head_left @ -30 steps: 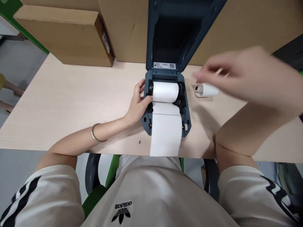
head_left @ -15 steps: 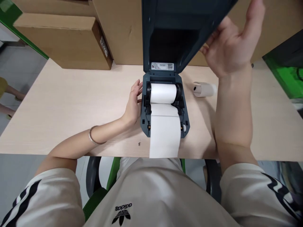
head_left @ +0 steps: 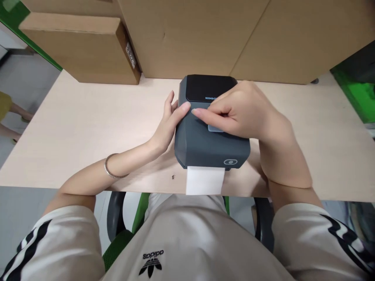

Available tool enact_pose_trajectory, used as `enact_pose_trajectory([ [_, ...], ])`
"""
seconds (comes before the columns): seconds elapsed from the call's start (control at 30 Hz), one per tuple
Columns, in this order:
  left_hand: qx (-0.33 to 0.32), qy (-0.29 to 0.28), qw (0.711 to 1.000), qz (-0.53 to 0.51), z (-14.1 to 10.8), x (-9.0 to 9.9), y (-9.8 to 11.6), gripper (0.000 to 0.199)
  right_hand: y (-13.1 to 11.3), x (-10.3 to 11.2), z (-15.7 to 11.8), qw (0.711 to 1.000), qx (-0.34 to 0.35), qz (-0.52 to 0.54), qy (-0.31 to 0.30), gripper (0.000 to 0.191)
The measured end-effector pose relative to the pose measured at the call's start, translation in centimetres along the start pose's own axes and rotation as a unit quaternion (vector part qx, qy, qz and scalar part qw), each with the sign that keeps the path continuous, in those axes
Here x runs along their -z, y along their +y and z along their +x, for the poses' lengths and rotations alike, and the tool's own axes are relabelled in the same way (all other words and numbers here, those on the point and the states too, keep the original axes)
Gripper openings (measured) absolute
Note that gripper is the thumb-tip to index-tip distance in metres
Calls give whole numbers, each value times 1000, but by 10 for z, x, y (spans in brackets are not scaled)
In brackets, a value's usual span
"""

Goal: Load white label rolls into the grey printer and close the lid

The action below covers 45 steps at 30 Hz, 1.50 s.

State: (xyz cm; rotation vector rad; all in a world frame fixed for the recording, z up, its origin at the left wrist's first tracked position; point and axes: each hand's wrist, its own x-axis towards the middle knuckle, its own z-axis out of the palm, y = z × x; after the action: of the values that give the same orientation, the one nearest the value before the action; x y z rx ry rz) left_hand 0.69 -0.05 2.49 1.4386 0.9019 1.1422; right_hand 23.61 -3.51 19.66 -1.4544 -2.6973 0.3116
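Note:
A dark grey-blue label printer (head_left: 205, 146) stands on the table with its lid down. A blank white paper strip (head_left: 205, 180) sticks out of its front slot. My left hand (head_left: 168, 125) rests along the printer's left side, thumb on the lid, other fingers spread. On top lies my right hand (head_left: 237, 111), its fingers curled in and pressed to the lid with the thumb pointing left. It partly covers a pale clear window (head_left: 215, 128) in the lid. The label roll inside is hidden by the lid.
Behind the printer a large cardboard box (head_left: 190, 39) stands along the table's back. A smaller carton (head_left: 73, 54) is at the back left. The light wooden table's (head_left: 96, 121) front edge is close to my body. Another person's leg (head_left: 22, 113) shows at the far left.
The printer's lid has swung from upright to down, covering the label roll. My right hand came down onto it, and my left thumb now rests on the lid.

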Motion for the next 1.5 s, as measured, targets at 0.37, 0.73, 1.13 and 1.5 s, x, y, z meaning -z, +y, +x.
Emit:
enact_pose_trajectory([
  [0.37, -93, -53, 994, -19, -2, 5, -43, 87, -22, -30, 0, 986, -72, -152, -5, 74],
  [0.73, -171, -77, 982, -6, 1, 3, -55, 88, -34, -36, -12, 966, -200, -158, 38, 61],
  [1.13, -166, -76, 983, 7, 1, 9, -62, 89, -30, -40, -14, 975, -172, -113, 87, 57],
  [1.5, -170, -59, 983, 38, -1, 4, -63, 91, 27, -11, -19, 982, 58, 176, -42, 63],
])
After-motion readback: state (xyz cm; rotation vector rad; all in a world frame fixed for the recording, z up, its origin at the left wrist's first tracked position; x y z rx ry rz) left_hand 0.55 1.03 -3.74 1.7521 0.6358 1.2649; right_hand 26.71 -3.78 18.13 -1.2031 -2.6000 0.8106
